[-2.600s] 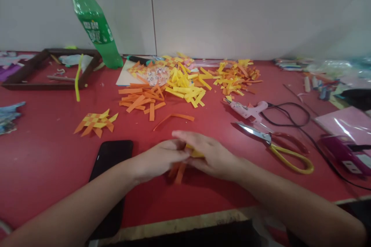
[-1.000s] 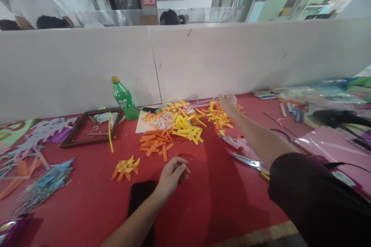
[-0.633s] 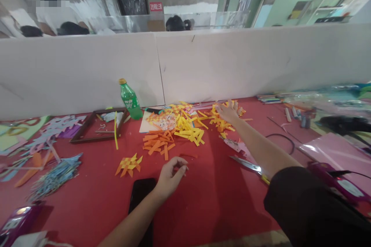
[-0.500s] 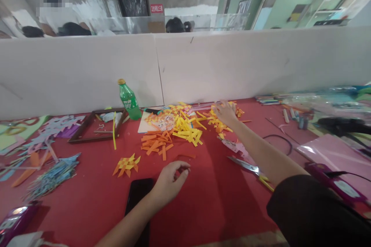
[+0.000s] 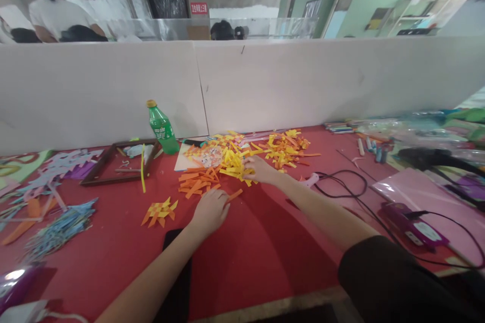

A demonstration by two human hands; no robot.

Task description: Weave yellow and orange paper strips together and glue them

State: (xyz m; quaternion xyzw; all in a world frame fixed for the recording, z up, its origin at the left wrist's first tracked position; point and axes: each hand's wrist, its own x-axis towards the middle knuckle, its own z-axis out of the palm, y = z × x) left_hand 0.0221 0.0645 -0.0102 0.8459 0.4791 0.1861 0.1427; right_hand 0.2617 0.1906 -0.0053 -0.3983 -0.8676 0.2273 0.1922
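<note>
My left hand (image 5: 210,209) rests on the red table (image 5: 265,252) with its fingers curled. An orange paper strip (image 5: 235,195) sticks out from its fingertips. My right hand (image 5: 259,170) reaches forward to the near edge of the yellow strip pile (image 5: 231,160), its fingers bent down onto the strips. A pile of orange strips (image 5: 194,184) lies just beyond my left hand. Left of that hand sits a woven orange and yellow piece (image 5: 157,210). A black phone (image 5: 178,272) lies under my left forearm.
A green bottle (image 5: 161,128) and a wooden frame (image 5: 113,166) stand at the back left. A mixed strip pile (image 5: 286,144), pink glue gun (image 5: 311,179), black cable (image 5: 341,186), purple device (image 5: 409,219) and pink sheet (image 5: 428,197) lie to the right. A white partition (image 5: 265,81) closes the back.
My right hand has pulled back from the far mixed pile to the yellow pile. My left hand has slid forward to the orange strip. The view has shifted slightly.
</note>
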